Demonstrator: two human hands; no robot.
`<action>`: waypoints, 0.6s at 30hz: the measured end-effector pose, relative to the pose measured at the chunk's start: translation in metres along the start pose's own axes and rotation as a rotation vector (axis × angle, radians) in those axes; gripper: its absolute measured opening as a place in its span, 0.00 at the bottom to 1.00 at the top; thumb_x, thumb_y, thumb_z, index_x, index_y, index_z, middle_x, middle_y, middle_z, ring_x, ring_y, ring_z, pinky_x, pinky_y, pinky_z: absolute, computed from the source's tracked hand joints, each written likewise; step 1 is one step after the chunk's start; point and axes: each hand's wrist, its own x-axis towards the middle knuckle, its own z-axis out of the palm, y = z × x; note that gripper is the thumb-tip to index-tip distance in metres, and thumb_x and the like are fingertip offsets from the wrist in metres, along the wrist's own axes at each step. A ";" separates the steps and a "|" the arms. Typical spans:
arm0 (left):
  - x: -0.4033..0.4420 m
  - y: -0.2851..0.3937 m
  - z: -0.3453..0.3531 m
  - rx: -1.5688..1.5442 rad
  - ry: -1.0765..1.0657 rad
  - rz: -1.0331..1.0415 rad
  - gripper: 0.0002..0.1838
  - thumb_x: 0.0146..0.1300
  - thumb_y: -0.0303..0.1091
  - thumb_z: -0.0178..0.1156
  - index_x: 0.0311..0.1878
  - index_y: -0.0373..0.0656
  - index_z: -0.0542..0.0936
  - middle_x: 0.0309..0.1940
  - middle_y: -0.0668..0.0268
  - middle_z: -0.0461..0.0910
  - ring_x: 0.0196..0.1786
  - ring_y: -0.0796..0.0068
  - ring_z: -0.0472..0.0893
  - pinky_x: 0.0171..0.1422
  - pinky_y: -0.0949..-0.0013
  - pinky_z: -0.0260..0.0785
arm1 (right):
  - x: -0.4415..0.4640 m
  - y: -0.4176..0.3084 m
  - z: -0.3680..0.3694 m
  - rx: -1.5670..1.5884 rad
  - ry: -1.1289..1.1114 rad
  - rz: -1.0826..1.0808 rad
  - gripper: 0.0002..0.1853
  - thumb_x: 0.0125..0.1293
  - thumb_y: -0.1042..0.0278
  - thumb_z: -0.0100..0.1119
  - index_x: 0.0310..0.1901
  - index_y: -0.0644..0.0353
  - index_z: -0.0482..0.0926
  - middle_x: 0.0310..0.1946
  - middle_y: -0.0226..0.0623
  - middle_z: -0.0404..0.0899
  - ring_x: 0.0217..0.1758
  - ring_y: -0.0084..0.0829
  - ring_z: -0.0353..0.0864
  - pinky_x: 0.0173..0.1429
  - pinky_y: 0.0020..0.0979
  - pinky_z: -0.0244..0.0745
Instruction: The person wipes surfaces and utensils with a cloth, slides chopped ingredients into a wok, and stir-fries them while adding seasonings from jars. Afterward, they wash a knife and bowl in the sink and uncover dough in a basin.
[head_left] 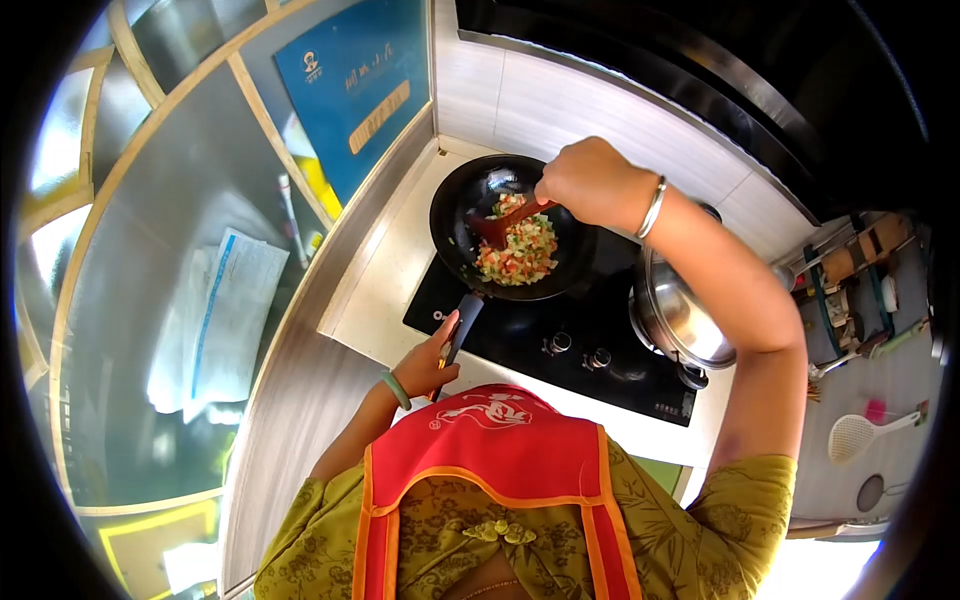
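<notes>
A black wok (455,215) sits on the left part of the black glass stove, with chopped orange, white and green food (525,252) in it. My left hand (430,362), below the wok, is wrapped round its dark handle (467,318). Above the wok's right side, my right hand (597,185) is closed on a reddish-brown spatula (522,212). The spatula's blade rests among the food, partly hidden by it.
A shiny metal pot (685,315) stands on the right side of the stove (620,362), under my right forearm. Two knobs are at the stove's front. A tiled wall (560,95) and dark hood lie behind; utensils hang at the right.
</notes>
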 end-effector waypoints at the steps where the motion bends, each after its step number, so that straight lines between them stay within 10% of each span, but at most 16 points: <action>1: 0.000 0.002 -0.001 0.003 -0.006 -0.018 0.46 0.49 0.32 0.57 0.70 0.46 0.43 0.54 0.44 0.69 0.52 0.47 0.73 0.57 0.63 0.64 | 0.002 0.000 -0.008 0.059 -0.017 -0.068 0.05 0.46 0.71 0.56 0.25 0.51 0.81 0.22 0.36 0.79 0.29 0.39 0.79 0.31 0.37 0.72; 18: 0.000 0.001 -0.001 -0.033 -0.018 0.004 0.47 0.49 0.32 0.58 0.70 0.45 0.42 0.61 0.46 0.62 0.61 0.49 0.67 0.63 0.65 0.59 | 0.026 0.019 0.054 0.171 -0.436 0.295 0.08 0.47 0.69 0.56 0.30 0.56 0.81 0.29 0.40 0.80 0.36 0.41 0.79 0.35 0.39 0.73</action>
